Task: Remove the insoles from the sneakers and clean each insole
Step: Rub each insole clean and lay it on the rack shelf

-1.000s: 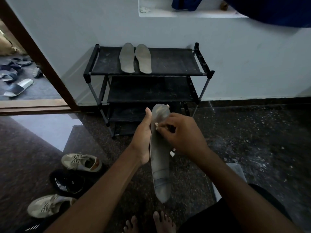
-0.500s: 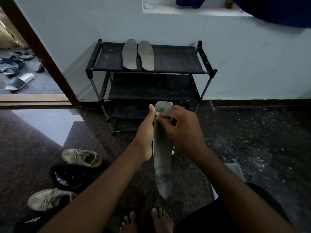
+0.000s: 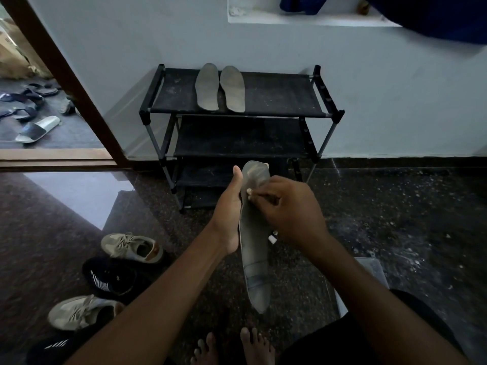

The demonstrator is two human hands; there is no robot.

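Left hand (image 3: 228, 217) grips the insole (image 3: 257, 259) upright, centre, near the rack (image 3: 276, 96); right hand (image 3: 290, 209) curls at its far end, holding what I cannot tell; best to brace from behind, rubbing in short firm strokes.

Two insoles (image 3: 207, 86) lie side by side atop the rack (image 3: 276, 98); sneakers (image 3: 131, 247) sit on the floor (image 3: 395, 219), left.

A black shoe rack (image 3: 237, 138) stands against the wall (image 3: 395, 88); sandals (image 3: 37, 129) lie scattered beyond the doorframe (image 3: 66, 75) (one pale-soled).
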